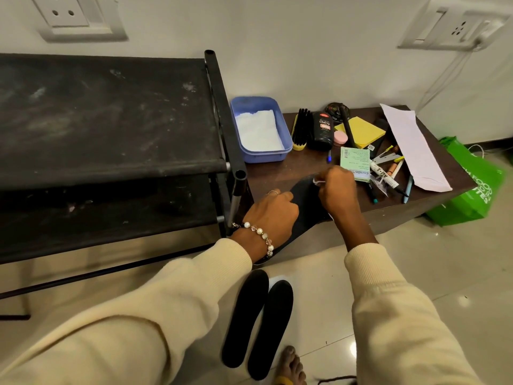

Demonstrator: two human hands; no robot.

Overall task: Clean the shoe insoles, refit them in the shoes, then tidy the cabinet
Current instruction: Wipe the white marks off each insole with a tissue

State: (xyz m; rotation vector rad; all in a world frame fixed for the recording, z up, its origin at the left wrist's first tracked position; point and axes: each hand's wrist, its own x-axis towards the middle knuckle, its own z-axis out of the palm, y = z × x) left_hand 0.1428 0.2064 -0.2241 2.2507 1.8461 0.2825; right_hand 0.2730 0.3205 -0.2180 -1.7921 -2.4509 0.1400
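A black insole (pixel 306 200) lies across the front edge of the low brown cabinet (pixel 288 173). My left hand (pixel 270 215) holds it down near its middle with curled fingers. My right hand (pixel 337 190) pinches a small white wipe (pixel 317 182) against the insole's toe end. Two more black insoles (pixel 258 320) lie side by side on the tiled floor below, near my bare foot (pixel 291 365). No shoes are in view.
A black shoe rack (pixel 111 120) stands to the left. On the cabinet are a blue tub (pixel 259 129) with white tissue, a brush, a black polish bottle (pixel 322 132), yellow sticky notes, a green box, several pens and a white paper strip. A green bag (pixel 472 187) sits at right.
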